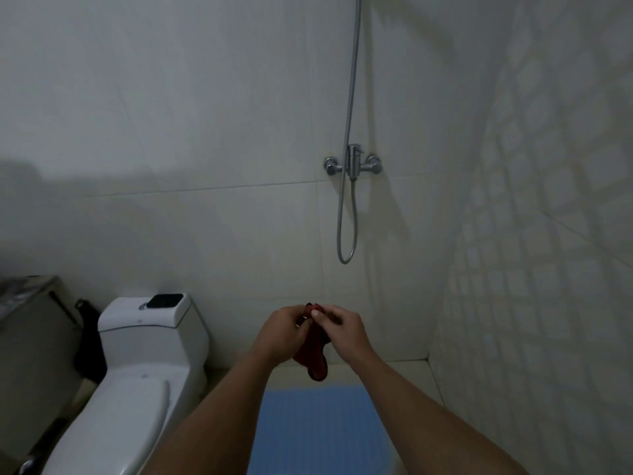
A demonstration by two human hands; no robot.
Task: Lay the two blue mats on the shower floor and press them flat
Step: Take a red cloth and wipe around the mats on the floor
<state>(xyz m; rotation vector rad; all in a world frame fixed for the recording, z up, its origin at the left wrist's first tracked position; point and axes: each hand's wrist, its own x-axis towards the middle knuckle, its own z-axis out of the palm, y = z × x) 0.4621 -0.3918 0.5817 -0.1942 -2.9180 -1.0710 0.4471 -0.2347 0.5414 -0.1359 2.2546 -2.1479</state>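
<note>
Blue mat (318, 430) is seen lying on the shower floor (435, 382), below and nearer than the fingers, between the two forearms. Its near end is cut off by the bottom edge of the view and its sides are partly covered by the arms, so its full outline cannot be made out; whether one mat or two are laid there cannot be told. A ribbed surface is faintly visible in the dim light.

Both arms are stretched forward and brought together at chest height in front of the tiled wall (239, 132). A small red cloth (313, 354) is held between the hands and hangs down from them, above the far edge of the mat and apart from it. What kind of cloth it is cannot be made out. The left hand (282, 332) is curled around the upper part of the cloth, with its fingers bent inward and mostly hidden behind the knuckles. The right hand (342, 329) is turned toward the left one, with its thumb and fingers pinching the top of the cloth.

To the left of the fingers a white toilet (144, 371) is seen, with a dark flat object (166, 300) lying on its tank. Above and slightly right of the fingers a shower tap (353, 163) is fixed to the wall, and a hose (346, 214) hangs from it in a loop.
</note>
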